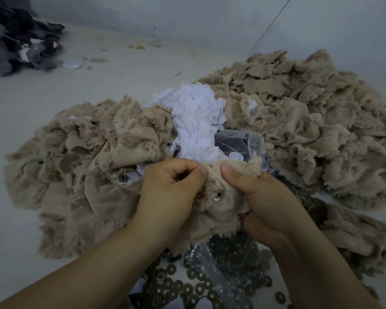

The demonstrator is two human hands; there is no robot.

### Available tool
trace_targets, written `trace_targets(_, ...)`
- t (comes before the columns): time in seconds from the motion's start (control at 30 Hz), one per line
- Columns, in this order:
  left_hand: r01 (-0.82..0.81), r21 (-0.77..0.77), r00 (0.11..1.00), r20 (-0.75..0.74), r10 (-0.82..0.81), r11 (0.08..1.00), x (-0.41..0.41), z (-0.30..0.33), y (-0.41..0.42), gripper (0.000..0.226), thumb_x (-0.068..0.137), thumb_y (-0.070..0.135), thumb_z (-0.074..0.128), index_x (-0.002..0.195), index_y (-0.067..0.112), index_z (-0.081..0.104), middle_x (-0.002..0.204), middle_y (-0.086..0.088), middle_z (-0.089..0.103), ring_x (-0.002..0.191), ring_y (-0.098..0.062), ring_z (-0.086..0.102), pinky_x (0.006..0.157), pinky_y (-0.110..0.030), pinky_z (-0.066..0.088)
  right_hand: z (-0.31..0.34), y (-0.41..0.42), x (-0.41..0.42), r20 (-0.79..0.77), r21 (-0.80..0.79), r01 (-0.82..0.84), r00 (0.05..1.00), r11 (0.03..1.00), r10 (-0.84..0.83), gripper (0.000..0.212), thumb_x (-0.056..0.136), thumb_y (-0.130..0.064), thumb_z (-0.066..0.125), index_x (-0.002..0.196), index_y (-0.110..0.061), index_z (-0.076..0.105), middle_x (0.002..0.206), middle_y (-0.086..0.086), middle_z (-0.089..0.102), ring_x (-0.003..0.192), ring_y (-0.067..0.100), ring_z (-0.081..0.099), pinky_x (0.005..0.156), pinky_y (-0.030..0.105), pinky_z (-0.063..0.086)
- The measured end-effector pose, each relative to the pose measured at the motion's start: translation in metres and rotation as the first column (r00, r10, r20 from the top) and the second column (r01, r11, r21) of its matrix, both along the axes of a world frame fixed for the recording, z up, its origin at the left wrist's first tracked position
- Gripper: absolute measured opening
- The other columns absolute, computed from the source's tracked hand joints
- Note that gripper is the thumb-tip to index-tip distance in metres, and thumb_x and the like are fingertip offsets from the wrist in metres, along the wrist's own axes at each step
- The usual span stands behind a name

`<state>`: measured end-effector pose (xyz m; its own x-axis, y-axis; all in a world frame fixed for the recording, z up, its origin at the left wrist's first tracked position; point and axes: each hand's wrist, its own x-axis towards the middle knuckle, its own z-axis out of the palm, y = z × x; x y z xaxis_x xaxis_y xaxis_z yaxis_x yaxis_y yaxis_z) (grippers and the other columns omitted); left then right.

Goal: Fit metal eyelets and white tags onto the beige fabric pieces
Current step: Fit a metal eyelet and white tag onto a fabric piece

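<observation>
Both hands work one beige fabric piece (221, 210), held up in the lower middle of the view above a scatter of ring-shaped metal eyelets (201, 288). Left hand (172, 190): fingers curled, fingertips pinching the piece's upper left edge. Right hand (265, 201): thumb pressed flat on the upper edge, remaining fingers wrapped behind the cloth. A small metal eyelet (218, 194) sits in the held piece, between the two hands (whether a tag lies behind it cannot be told).

Left of the hands: a heap of beige pieces (80, 166), frayed edges, a few showing eyelets. Right and behind: a larger beige heap (310, 121). Between the two heaps lies a pile of white tags (196, 121), just above the hands. Next to the tags, a clear plastic bag (241, 143) with dark contents. A second crumpled clear bag (210, 268) lies among the loose eyelets, close to the forearms.

All rests on a pale grey surface (31, 103). Far upper left corner: a mound of dark grey fabric (13, 39), well apart from the work.
</observation>
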<state>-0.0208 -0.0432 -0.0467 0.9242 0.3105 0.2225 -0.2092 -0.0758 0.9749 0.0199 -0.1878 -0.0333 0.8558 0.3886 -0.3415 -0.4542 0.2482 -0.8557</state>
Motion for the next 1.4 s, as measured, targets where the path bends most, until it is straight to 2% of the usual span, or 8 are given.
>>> trace_targets(0.13, 0.010, 0.026, 1.000, -0.003, -0.010, 1.000, -0.001, -0.001, -0.001, 0.026, 0.080, 0.037, 0.078, 0.070, 0.013, 0.073, 0.061, -0.009, 0.067, 0.055, -0.016, 0.059, 0.051, -0.028, 0.050, 0.001, -0.001, -0.002, 0.054, -0.031, -0.014, 0.998, 0.999, 0.016, 0.046, 0.078, -0.025, 0.067, 0.114, 0.004, 0.068, 0.109, 0.024, 0.072, 0.104, 0.039, 0.069, 0.099, 0.058, 0.050)
trace_targets(0.47, 0.055, 0.020, 0.998, -0.028, -0.054, 0.998, 0.001, -0.001, 0.005, 0.012, 0.082, 0.008, 0.076, 0.072, 0.015, 0.075, 0.061, -0.008, 0.069, 0.054, -0.012, 0.060, 0.052, -0.022, 0.051, 0.001, 0.000, -0.002, -0.079, 0.062, -0.079, 0.993, 0.995, 0.083, 0.043, 0.080, -0.021, 0.066, 0.115, 0.005, 0.066, 0.110, 0.024, 0.071, 0.103, 0.039, 0.070, 0.094, 0.053, 0.054)
trace_targets(0.63, 0.048, -0.084, 0.993, -0.102, -0.057, 0.995, 0.001, -0.005, 0.012, 0.010, 0.075, 0.024, 0.076, 0.068, 0.017, 0.075, 0.057, -0.005, 0.066, 0.049, -0.009, 0.056, 0.047, -0.019, 0.046, 0.000, -0.018, 0.012, 0.198, -0.170, 0.003, 0.980, 0.986, 0.031, 0.030, 0.088, -0.034, 0.064, 0.094, -0.006, 0.076, 0.094, 0.015, 0.076, 0.087, 0.028, 0.073, 0.076, 0.039, 0.059)
trace_targets(0.7, 0.054, -0.128, 0.990, -0.119, -0.069, 0.990, 0.002, -0.007, 0.013, 0.014, 0.071, 0.030, 0.074, 0.067, 0.017, 0.075, 0.059, -0.008, 0.067, 0.050, -0.011, 0.056, 0.048, -0.020, 0.047, -0.004, -0.029, 0.023, 0.409, -0.363, 0.297, 0.902, 0.883, -0.136, 0.035, 0.094, -0.041, 0.062, 0.076, -0.014, 0.074, 0.072, 0.002, 0.071, 0.065, 0.013, 0.065, 0.060, 0.029, 0.055)
trace_targets(0.77, 0.049, -0.167, 0.990, -0.126, -0.070, 0.985, 0.004, -0.008, 0.013, 0.013, 0.070, 0.030, 0.074, 0.067, 0.017, 0.075, 0.062, -0.008, 0.068, 0.053, -0.011, 0.058, 0.052, -0.020, 0.049, -0.011, -0.040, 0.036, 0.632, -0.522, 0.547, 0.763, 0.655, -0.133, 0.030, 0.096, -0.035, 0.060, 0.072, -0.021, 0.071, 0.067, -0.008, 0.069, 0.059, 0.007, 0.062, 0.059, 0.027, 0.054)
trace_targets(0.93, 0.036, -0.232, 0.987, -0.144, -0.071, 0.972, 0.009, -0.008, 0.011, 0.014, 0.069, 0.029, 0.074, 0.068, 0.016, 0.076, 0.062, -0.006, 0.068, 0.053, -0.009, 0.057, 0.051, -0.019, 0.048, -0.033, -0.047, 0.054, 0.566, -0.816, 0.487, 0.782, 0.312, 0.261, 0.020, 0.092, -0.012, 0.065, 0.103, -0.023, 0.077, 0.100, 0.003, 0.076, 0.084, 0.018, 0.068, 0.081, 0.023, 0.049)
trace_targets(1.13, 0.057, -0.233, 0.984, -0.148, -0.094, 0.971, 0.015, -0.008, 0.004, 0.013, 0.069, 0.029, 0.074, 0.068, 0.016, 0.076, 0.063, -0.005, 0.069, 0.054, -0.009, 0.058, 0.053, -0.018, 0.049, -0.042, -0.041, 0.061, 0.382, -0.916, 0.372, 0.699, 0.148, 0.605, 0.031, 0.091, -0.013, 0.061, 0.120, -0.019, 0.071, 0.115, 0.008, 0.068, 0.104, 0.026, 0.063, 0.076, 0.023, 0.038)
trace_targets(1.4, 0.042, -0.220, 0.986, -0.145, -0.076, 0.975, 0.018, -0.010, 0.004, 0.021, 0.066, 0.036, 0.075, 0.070, 0.015, 0.076, 0.064, -0.006, 0.068, 0.056, -0.011, 0.057, 0.054, -0.020, 0.050, -0.043, -0.042, 0.062, 0.439, -0.889, 0.428, 0.703, 0.161, 0.560, 0.029, 0.091, -0.017, 0.062, 0.118, -0.020, 0.072, 0.114, 0.007, 0.068, 0.102, 0.022, 0.062, 0.078, 0.019, 0.037)
